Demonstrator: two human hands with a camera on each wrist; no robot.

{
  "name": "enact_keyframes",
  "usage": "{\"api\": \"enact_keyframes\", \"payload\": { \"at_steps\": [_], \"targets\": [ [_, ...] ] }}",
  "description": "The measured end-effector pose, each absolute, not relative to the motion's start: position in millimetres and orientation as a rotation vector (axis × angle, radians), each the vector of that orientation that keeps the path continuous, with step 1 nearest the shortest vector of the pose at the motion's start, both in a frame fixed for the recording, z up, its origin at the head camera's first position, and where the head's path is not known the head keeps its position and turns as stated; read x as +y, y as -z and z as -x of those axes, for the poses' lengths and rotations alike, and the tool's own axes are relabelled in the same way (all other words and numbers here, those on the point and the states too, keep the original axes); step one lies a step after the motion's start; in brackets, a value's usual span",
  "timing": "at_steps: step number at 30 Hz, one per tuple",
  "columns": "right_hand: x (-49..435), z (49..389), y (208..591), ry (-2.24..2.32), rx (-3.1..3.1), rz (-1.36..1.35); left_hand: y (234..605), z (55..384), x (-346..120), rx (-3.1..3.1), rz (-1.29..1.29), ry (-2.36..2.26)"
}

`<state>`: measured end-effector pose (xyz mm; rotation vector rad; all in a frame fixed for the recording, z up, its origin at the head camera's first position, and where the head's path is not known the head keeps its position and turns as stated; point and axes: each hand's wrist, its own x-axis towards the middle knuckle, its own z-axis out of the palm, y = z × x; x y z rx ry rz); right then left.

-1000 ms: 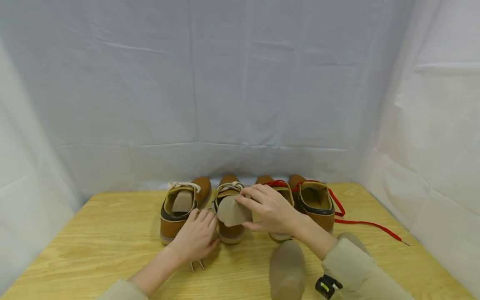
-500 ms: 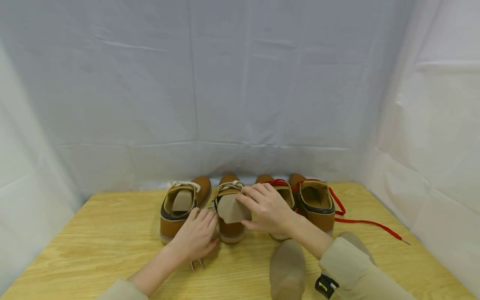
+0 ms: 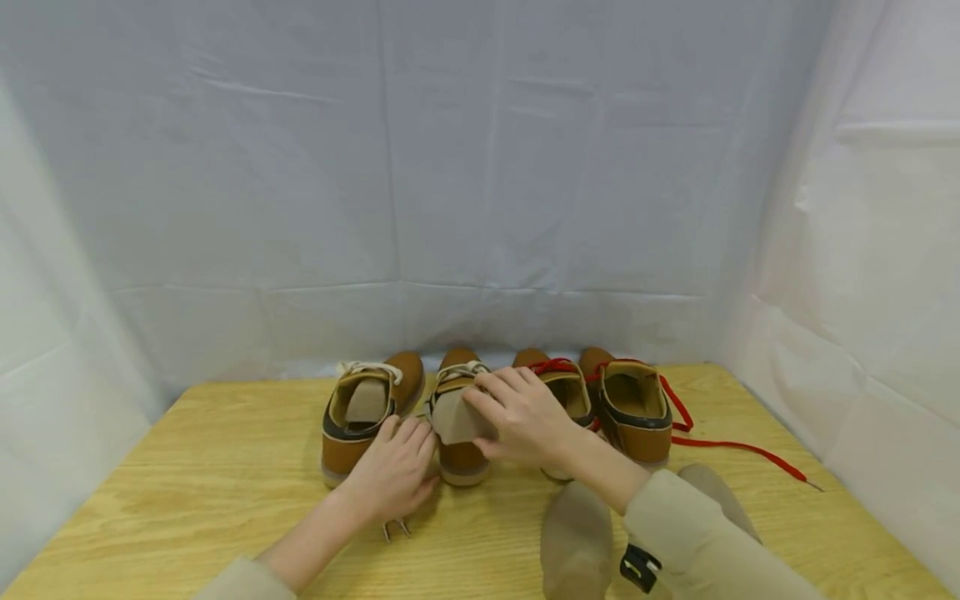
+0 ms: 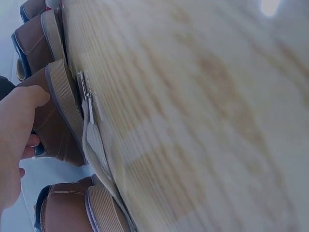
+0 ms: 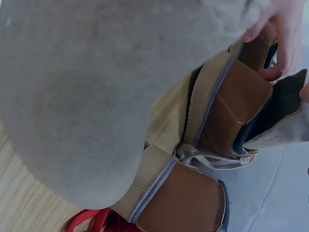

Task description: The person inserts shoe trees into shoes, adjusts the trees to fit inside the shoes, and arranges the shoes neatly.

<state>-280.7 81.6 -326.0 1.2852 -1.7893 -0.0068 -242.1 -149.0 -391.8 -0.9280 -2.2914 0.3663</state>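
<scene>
I can bring a hand in over the bare tabletop [image 3: 210,475] left of the leftmost shoe [image 3: 343,455], or along the wood between the forearms until the second shoe [image 3: 462,464] stands across it. That shoe's mouth is blocked by the held insole [image 3: 454,418] in the right hand [image 3: 521,421], and the left hand [image 3: 393,467] crowds the gap to the leftmost shoe. On my right, the third shoe [image 3: 568,392] and rightmost shoe [image 3: 639,440] stand close together, a red lace [image 3: 757,451] trails outward, and a loose insole [image 3: 576,533] shows beside the right forearm.
</scene>
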Motion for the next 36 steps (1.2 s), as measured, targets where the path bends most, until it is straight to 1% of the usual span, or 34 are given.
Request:
{"api": "enact_keyframes", "payload": {
  "at_steps": [9,14,23,36],
  "targets": [
    [79.2,282.4,332.2,-0.054,-1.830,-1.269,392.7,242.7,-149.3,-2.264,0.927,-0.364],
    [77.5,282.0,334.6,-0.007,-1.848,-1.238,393.4,241.8,-149.9,-2.271,0.926,-0.356],
    [76.9,282.8,332.4,0.058,-1.844,-1.209,393.3,241.3,-149.9,-2.265,0.933,-0.343],
    [73.9,285.6,327.5,0.115,-1.813,-1.245,392.1,241.9,-149.7,-2.252,0.938,-0.367]
  ]
}}
